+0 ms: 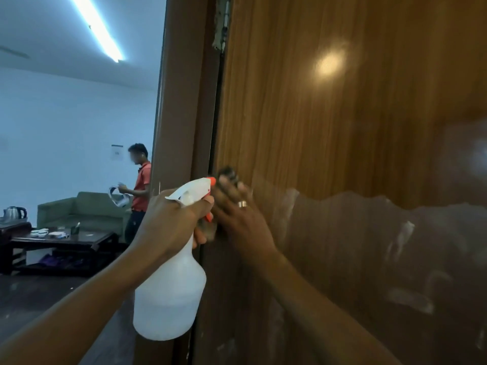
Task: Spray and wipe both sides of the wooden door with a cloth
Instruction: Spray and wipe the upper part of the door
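Left grip (168, 219) is wrapped round a spray bottle (171, 299). Just right of it, right grip (237, 219), fingers flat, presses a dark cloth (228, 173) against the door (342, 114) near its hinge edge. Far left, a person (141, 185) stands by a sofa (79, 209).

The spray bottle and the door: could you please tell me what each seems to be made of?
The spray bottle looks like plastic: translucent white, matte. The door seems wood or veneer with glossy varnish: vertical grain, a bright light reflection.
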A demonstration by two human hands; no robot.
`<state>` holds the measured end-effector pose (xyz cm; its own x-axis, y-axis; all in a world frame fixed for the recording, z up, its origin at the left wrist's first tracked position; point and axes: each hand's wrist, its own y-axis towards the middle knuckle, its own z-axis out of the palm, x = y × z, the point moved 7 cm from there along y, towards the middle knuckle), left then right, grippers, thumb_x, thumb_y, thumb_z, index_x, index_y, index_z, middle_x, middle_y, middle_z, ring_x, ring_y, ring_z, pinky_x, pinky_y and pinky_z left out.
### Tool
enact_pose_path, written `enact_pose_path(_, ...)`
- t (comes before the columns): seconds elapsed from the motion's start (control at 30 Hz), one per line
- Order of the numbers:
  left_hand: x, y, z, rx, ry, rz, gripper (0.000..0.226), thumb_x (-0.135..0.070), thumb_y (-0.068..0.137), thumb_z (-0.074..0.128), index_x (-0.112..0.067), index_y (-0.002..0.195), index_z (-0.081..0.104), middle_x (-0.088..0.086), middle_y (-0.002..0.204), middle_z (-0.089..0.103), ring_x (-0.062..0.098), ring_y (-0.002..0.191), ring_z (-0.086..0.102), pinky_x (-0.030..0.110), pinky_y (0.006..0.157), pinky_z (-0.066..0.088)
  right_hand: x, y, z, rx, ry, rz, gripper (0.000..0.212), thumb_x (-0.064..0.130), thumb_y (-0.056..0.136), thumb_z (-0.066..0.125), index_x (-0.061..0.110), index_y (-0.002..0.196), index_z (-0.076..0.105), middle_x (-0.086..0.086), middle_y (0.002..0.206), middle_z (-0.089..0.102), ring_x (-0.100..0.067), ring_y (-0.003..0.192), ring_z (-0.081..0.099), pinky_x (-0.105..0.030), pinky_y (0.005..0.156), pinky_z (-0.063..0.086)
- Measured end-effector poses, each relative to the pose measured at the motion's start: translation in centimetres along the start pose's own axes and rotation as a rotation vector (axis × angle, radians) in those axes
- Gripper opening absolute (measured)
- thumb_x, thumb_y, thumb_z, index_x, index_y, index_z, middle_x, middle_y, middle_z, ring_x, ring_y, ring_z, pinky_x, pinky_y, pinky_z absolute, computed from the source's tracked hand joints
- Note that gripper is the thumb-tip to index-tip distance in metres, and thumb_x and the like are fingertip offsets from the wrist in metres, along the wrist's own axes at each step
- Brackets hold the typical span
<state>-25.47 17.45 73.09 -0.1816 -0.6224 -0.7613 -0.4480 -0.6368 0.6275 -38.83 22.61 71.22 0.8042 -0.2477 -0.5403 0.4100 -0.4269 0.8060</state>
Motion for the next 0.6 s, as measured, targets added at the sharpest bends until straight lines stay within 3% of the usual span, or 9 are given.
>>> enact_pose_path(0.1,1.0,-1.1,0.4,0.040,-0.023,-0.038,0.027,-0.033,0.088,0.062,-0.012,0.105,0.064,0.004,0.071,0.071,0.021,0.050,0.066,0.022,0.046,0.050,0.8,-7.1,0.5,0.120,0.011,0.033,0.064,0.021,0.092,0.055,0.024,0.153,0.036,-0.003,0.162,0.027,-0.025,0.153,0.013,-0.050,0.123,0.017)
enact_pose_path(0.2,2.4,-2.0,1.0,0.095,-0.045,-0.052,0.031,-0.032,0.089,0.061,-0.014,0.114,0.062,0.005,0.080,0.072,0.029,0.053,0.066,0.031,0.050,0.052,-2.1,-8.4,-1.4,0.047,-0.012,0.184,0.063,0.019,0.092,0.057,0.022,0.152,0.038,-0.003,0.161,0.027,-0.027,0.151,0.020,-0.048,0.122,0.020)
enact_pose_path(0.4,4.1,-3.3,2.0,0.094,-0.064,-0.101,0.034,-0.033,0.088,0.062,-0.015,0.117,0.060,0.006,0.083,0.072,0.028,0.053,0.065,0.030,0.049,0.052,-6.2,-2.7,-3.7,-0.150,0.015,0.544,0.059,0.012,0.095,0.049,0.017,0.153,0.037,-0.011,0.161,0.030,-0.035,0.151,0.019,-0.052,0.121,0.018)
enact_pose_path(0.47,4.2,-3.5,2.2,0.090,-0.091,-0.103,0.035,-0.031,0.088,0.063,-0.019,0.121,0.059,0.006,0.083,0.072,0.029,0.053,0.065,0.031,0.048,0.051,-5.2,-0.9,-3.2,-0.164,-0.002,0.507,0.059,0.011,0.093,0.051,0.016,0.151,0.041,-0.012,0.159,0.034,-0.036,0.149,0.022,-0.053,0.119,0.020)
enact_pose_path(0.6,4.2,-4.0,2.8,0.086,-0.111,-0.082,0.032,-0.033,0.089,0.062,-0.022,0.118,0.061,0.009,0.085,0.073,0.034,0.055,0.065,0.037,0.053,0.053,-0.9,-3.9,-1.2,-0.048,0.000,0.174,0.055,0.015,0.095,0.062,0.018,0.147,0.047,-0.010,0.157,0.038,-0.034,0.148,0.027,-0.053,0.118,0.023)
